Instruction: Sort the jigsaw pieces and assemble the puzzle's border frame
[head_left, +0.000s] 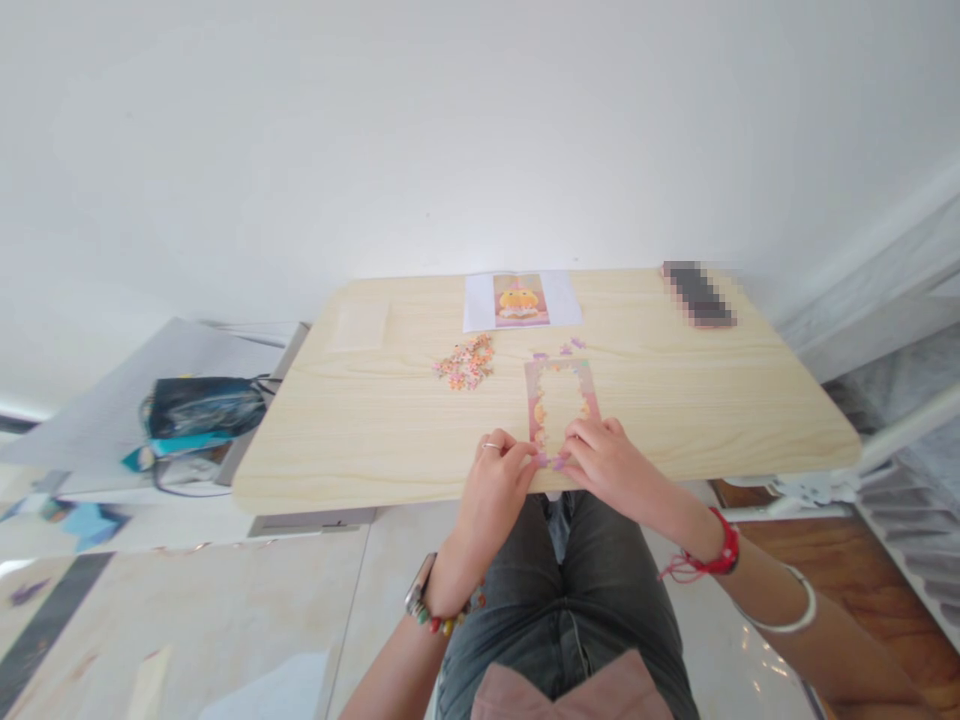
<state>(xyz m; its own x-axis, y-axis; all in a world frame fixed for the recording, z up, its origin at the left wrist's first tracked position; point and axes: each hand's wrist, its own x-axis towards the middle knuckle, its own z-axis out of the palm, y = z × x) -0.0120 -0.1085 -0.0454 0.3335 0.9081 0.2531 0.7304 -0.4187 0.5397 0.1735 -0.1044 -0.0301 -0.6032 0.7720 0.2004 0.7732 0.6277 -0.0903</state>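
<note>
A partly joined jigsaw puzzle lies near the table's front edge, its border forming a rectangle around bare wood. At its lower left corner is my left hand, fingers pinched on a small purplish puzzle piece. My right hand is closed at the lower right, its fingertips on another purplish puzzle piece. The fingers partly cover the lower edge, so I cannot tell whether these pieces are joined to it. Several loose purple pieces lie just beyond the top edge.
A heap of orange and pink puzzle pieces lies left of the puzzle. Behind is a printed sheet with a yellow character picture. A phone rests at the back right, and a pale translucent packet at the back left of the table.
</note>
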